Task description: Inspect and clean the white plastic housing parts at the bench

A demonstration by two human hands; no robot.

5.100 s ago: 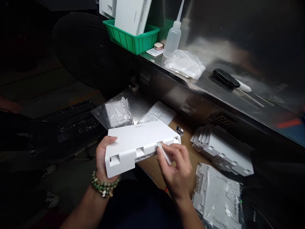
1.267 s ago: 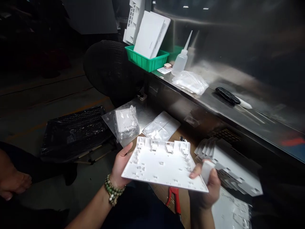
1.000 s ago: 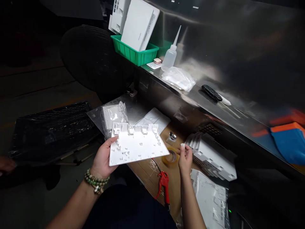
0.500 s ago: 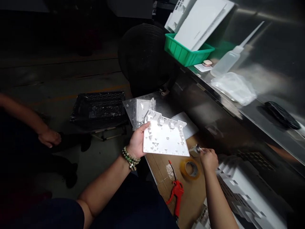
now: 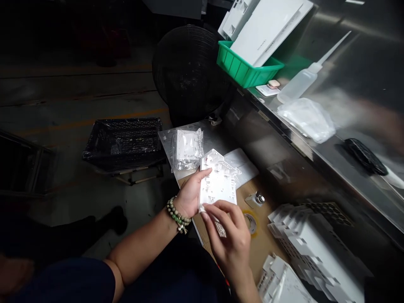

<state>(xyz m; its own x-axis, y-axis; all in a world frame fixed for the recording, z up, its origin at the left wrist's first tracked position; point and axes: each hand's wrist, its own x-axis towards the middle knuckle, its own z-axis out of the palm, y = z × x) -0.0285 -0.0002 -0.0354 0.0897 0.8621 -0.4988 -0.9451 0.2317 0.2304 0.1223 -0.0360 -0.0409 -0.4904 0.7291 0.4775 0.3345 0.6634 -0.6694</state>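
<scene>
My left hand (image 5: pixel 189 194), with a beaded bracelet at the wrist, grips a white plastic housing panel (image 5: pixel 217 185) by its left edge, thumb on top. Clips and ribs stand up from the panel's inner face. At its lower left corner, my right hand (image 5: pixel 232 235) pinches a small white wad (image 5: pixel 202 208) between thumb and fingertips; its material is unclear. Beyond the panel lies a small round metal-topped object (image 5: pixel 260 198) on the cardboard. The roll of tape (image 5: pixel 251 223) is partly behind my right hand.
Bagged white panels (image 5: pixel 188 145) lie at the table's far end. A row of white housings (image 5: pixel 322 244) stands to the right, with more (image 5: pixel 280 282) in front. A green bin (image 5: pixel 249 73) and squeeze bottle (image 5: pixel 298 84) sit on the shelf. A black crate (image 5: pixel 123 143) stands left.
My right hand has left the metal-topped object and come to the panel's lower left corner. The panel has turned and shifted slightly right. The other person's hand at left has left its earlier spot.
</scene>
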